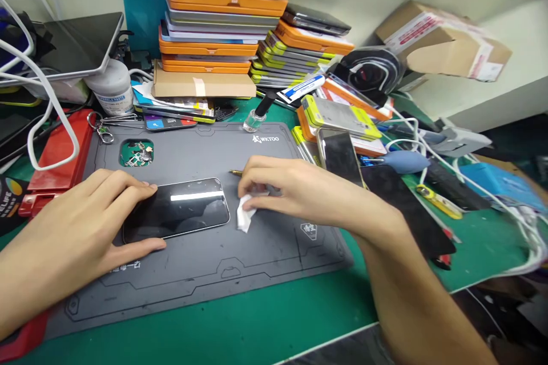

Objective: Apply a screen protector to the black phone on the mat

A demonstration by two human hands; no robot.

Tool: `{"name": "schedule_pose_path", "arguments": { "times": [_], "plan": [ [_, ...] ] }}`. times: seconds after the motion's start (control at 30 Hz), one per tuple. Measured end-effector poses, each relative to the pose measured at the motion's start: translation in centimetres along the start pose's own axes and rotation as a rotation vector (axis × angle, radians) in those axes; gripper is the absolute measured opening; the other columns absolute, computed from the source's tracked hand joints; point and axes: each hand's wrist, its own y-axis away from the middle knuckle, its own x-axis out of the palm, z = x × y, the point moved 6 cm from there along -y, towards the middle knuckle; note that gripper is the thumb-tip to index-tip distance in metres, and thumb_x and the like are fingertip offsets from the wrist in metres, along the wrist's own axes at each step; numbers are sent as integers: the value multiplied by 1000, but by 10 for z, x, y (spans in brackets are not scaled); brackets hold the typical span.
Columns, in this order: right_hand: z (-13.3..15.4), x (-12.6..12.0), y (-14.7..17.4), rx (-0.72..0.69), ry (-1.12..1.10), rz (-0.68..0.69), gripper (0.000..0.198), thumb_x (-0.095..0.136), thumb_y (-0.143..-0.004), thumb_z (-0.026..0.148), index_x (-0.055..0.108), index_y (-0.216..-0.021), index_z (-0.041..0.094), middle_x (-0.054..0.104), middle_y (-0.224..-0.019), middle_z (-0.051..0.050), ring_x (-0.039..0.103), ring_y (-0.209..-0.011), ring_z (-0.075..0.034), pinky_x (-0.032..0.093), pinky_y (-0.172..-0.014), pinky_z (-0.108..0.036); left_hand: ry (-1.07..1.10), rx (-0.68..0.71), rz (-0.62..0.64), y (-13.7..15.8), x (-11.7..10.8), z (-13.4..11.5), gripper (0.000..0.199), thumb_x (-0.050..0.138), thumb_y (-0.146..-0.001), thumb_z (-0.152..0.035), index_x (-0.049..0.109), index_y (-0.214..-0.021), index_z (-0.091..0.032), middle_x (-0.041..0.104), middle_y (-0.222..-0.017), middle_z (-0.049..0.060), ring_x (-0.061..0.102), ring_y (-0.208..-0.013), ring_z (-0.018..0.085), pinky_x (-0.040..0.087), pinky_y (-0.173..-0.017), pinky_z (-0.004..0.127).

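Note:
A smartphone (pixel 184 211) lies screen up on a grey work mat (pixel 180 274), its dark glass reflecting a bright strip of light. My left hand (pixel 98 217) grips its left end, fingers along the far edge and thumb along the near edge. To the right of the phone, my right hand (pixel 282 188) pinches a crumpled white tissue (pixel 245 215) that hangs just above or on the mat. The tip of a thin brass-coloured tool (pixel 235 172) pokes out beside the right fingers; its other end is hidden behind them.
Small metal parts lie in the mat's recess (pixel 137 153). Behind stand a glass bottle with a black cap (pixel 256 118), a grey jar (pixel 112 91) and stacked orange boxes (pixel 205 48). Phones (pixel 340 154), a blue air blower (pixel 405 161) and white cables (pixel 520 222) crowd the right.

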Motion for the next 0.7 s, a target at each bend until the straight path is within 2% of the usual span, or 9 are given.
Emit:
{"name": "schedule_pose_path", "arguments": {
  "times": [0.1,0.2,0.27,0.4,0.53,0.7],
  "plan": [
    [11,-4,0,-103,6,-100,13,63,-110,23,72,-102,19,70,-104,0,67,-91,-13,50,-83,-32,-26,33,-29,0,-5,-4,88,42,-59,-98,48,-138,-59,60,-147,-18,62,-142,8,71,-136,53],
    [27,-10,0,-221,-50,-267,7,67,-108,21,71,-105,17,72,-101,-2,67,-90,-12,53,-83,-29,-72,119,-121,0,-9,-6,85,46,-59,-99,55,-132,-56,64,-142,-15,68,-129,7,78,-116,40],
    [33,-4,-3,-264,-97,-279,6,68,-108,21,71,-106,16,72,-103,-4,68,-91,-13,54,-83,-29,-61,136,-144,-1,-9,-5,86,45,-59,-100,55,-132,-55,65,-141,-15,69,-125,4,77,-109,33],
    [32,19,-14,-194,-204,-184,12,72,-106,25,73,-98,16,70,-98,-3,66,-89,-12,52,-80,-28,-33,157,-150,-1,-7,-7,83,41,-63,-99,54,-132,-54,65,-138,-15,68,-124,1,72,-107,27],
    [31,34,-24,-92,-342,-240,16,78,-101,26,73,-89,17,69,-91,-1,64,-83,-11,50,-76,-25,-15,179,-162,1,-4,-13,80,36,-67,-96,58,-127,-50,66,-133,-12,66,-122,3,67,-104,27],
    [33,40,-28,3,-372,-289,16,79,-100,34,76,-97,18,65,-85,0,57,-73,-10,43,-65,-24,1,229,-202,4,-5,-16,77,32,-71,-93,59,-123,-44,64,-128,-9,60,-121,5,53,-102,22]
  ]
}}
